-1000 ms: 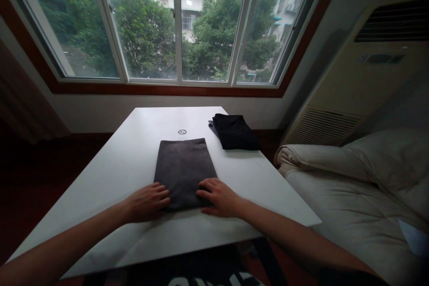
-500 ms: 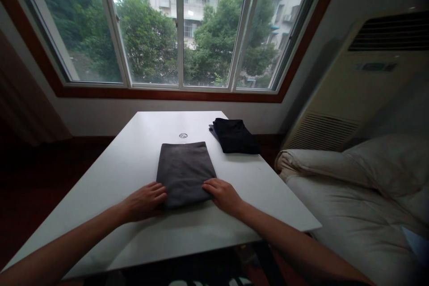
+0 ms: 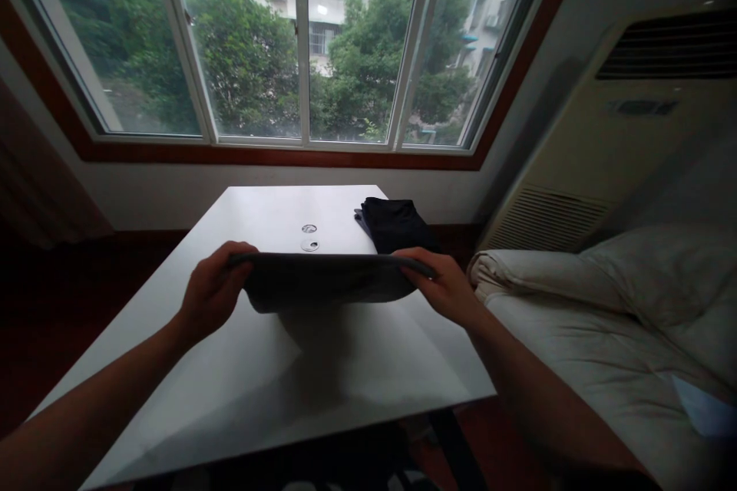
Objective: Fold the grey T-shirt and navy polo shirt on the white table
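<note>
A folded dark grey garment (image 3: 328, 280) is held up above the white table (image 3: 242, 406), seen nearly edge-on, with its shadow on the tabletop beneath. My left hand (image 3: 216, 288) is closed on its left end. On the opposite end, my right hand (image 3: 441, 284) grips it, thumb underneath and fingers over the top. Which kind of garment it is does not show. Behind my right hand lies a folded black garment (image 3: 397, 222) with a greyish piece under it, at the table's right edge.
Two round marks or discs (image 3: 309, 245) show on the tabletop beyond the garment. To the right stands a couch-like seat with a pale cover (image 3: 576, 337), and behind it a floor air conditioner (image 3: 610, 138). A wide window (image 3: 305, 54) fills the wall ahead.
Both hands have taken hold of the grey garment's sides and raised it off the table, tilting it edge-on. A second round mark has come into sight. The black garment has stayed put.
</note>
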